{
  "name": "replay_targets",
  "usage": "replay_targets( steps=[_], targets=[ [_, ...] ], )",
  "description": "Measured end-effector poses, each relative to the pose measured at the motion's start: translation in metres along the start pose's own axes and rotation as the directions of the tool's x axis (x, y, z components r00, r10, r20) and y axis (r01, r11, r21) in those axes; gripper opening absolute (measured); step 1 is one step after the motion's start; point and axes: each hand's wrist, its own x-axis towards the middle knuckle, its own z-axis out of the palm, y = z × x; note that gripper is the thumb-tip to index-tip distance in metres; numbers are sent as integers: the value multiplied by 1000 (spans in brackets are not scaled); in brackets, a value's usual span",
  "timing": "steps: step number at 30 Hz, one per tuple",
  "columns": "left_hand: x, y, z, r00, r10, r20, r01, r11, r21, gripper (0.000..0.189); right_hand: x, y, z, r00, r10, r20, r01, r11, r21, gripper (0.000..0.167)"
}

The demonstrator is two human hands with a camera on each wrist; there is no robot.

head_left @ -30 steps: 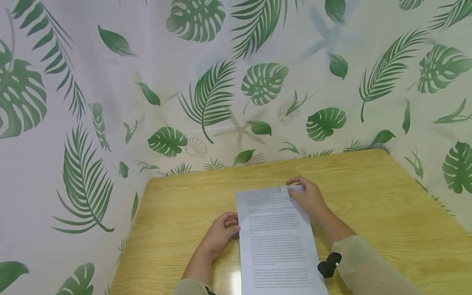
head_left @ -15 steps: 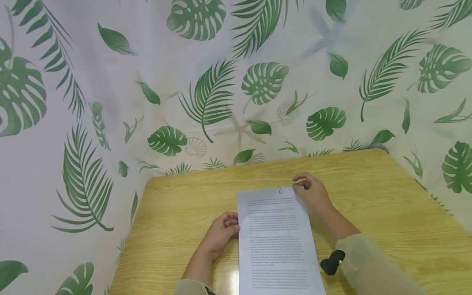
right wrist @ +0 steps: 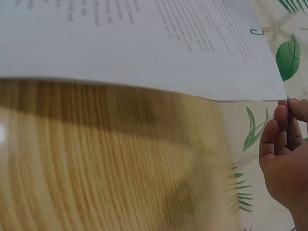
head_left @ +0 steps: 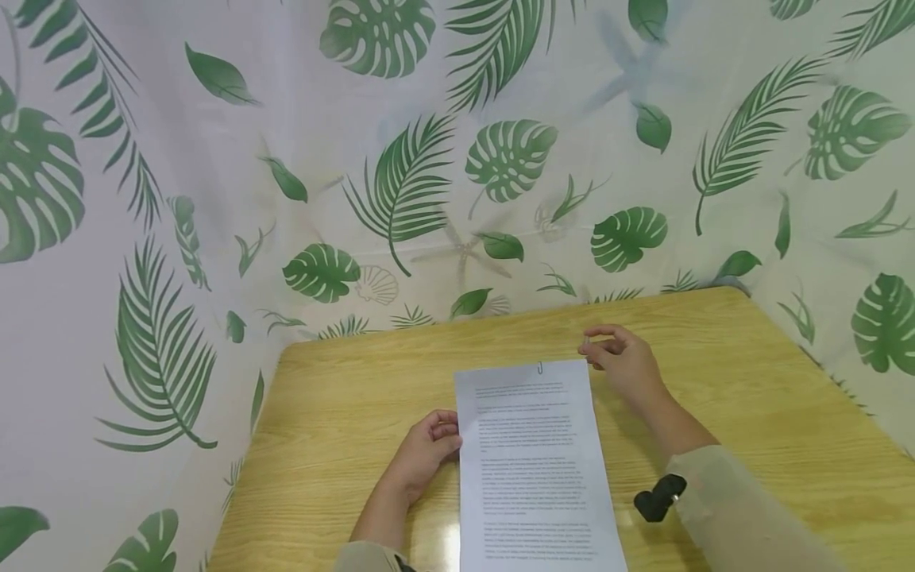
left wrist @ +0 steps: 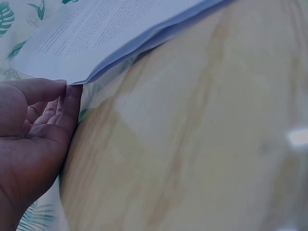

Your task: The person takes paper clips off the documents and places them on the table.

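Left fingers (left wrist: 73, 98) pinch paper (head_left: 529, 469) edge | right fingers (right wrist: 269, 135): paperclip (head_left: 587, 341) near corner | table (head_left: 736, 389) alongside

white glare on the wooden table (head_left: 329, 413)

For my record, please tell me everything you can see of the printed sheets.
The printed sheets, over a wood-patterned table, are white, rectangular and look like thin paper, with blocks of small dark text. At least two layers show, slightly parted along one edge. A green paper clip sits on the far edge. The left hand pinches their left edge; the right hand is close to the far right corner.
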Motion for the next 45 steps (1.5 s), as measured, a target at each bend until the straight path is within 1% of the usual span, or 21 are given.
replay_targets(
  steps=[4, 6, 8, 10, 15, 17, 20, 23, 25, 30, 36, 41, 45],
  targets=[
    [0, 1, -1, 1000, -1, 0, 1, 1000, 8, 33, 4, 7, -9, 999, 40, -1, -40, 999, -16, 40],
    [1, 2, -2, 1000, -2, -1, 2, 1000, 16, 33, 6, 13, -14, 998, 65, 4, -65, 997, -40, 42],
    [1, 3, -2, 1000, -3, -2, 3, 1000, 24, 34, 7, 19, -20, 997, 77, 16, -75, 994, -80, 42],
    [0, 3, -2, 1000, -4, 0, 4, 1000, 26, 34, 7, 23, -27, 996, 83, 38, -77, 987, -143, 41],
    [0, 3, -1, 1000, -2, 4, 2, 1000, 24, 34, 6, 30, -43, 987, 105, 123, -64, 952, -298, 33],
    [0, 1, -1, 1000, -1, 5, 1, 1000, 23, 34, 7, 34, -47, 985, 108, 138, -53, 934, -353, 28],
    [0, 0, -2, 1000, -6, 3, 6, 1000, 19, 33, 7, 37, -52, 980, 124, 153, -52, 912, -407, 24],
    [0, 0, -2, 1000, -7, 1, 7, 1000, 15, 33, 8, 39, -54, 975, 151, 166, -66, 900, -430, 23],
    [0, 0, -2, 1000, -6, 1, 6, 1000, 13, 33, 8, 41, -55, 972, 155, 174, -61, 890, -453, 23],
    [0, 0, -2, 1000, -1, 4, 1, 1000, 20, 34, 7, 46, -53, 976, 122, 180, -11, 855, -519, 17],
    [0, 0, -3, 1000, -2, 5, 2, 1000, 21, 34, 7, 52, -49, 976, 113, 186, 6, 839, -544, 15],
    [-1, 0, -3, 1000, -2, 5, 2, 1000, 17, 34, 11, 55, -48, 976, 116, 186, 13, 819, -574, 17],
    [-1, 0, -4, 1000, -2, 6, 2, 1000, 13, 34, 14, 57, -47, 973, 125, 196, 14, 810, -587, 19]
  ],
)
